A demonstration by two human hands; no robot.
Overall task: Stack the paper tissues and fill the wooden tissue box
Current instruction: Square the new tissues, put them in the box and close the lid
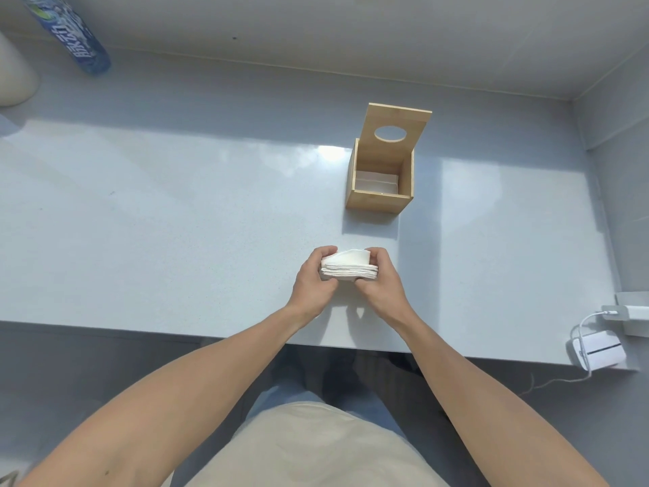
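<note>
A stack of white paper tissues (pixel 350 267) is held just above the pale grey counter (pixel 175 223), near its front edge. My left hand (pixel 316 279) grips the stack's left end and my right hand (pixel 379 279) grips its right end. The top tissue bulges upward. Beyond the hands, a little to the right, stands the wooden tissue box (pixel 381 198), open at the top. Its lid (pixel 398 130), with an oval hole, is tilted up at the back. Some white tissues (pixel 375 182) lie at the bottom of the box.
A blue drink bottle (pixel 75 40) lies at the far left by the wall, next to a white rounded object (pixel 14 75). A white charger with cable (pixel 597 349) sits at the counter's right front corner. A wall closes the right side.
</note>
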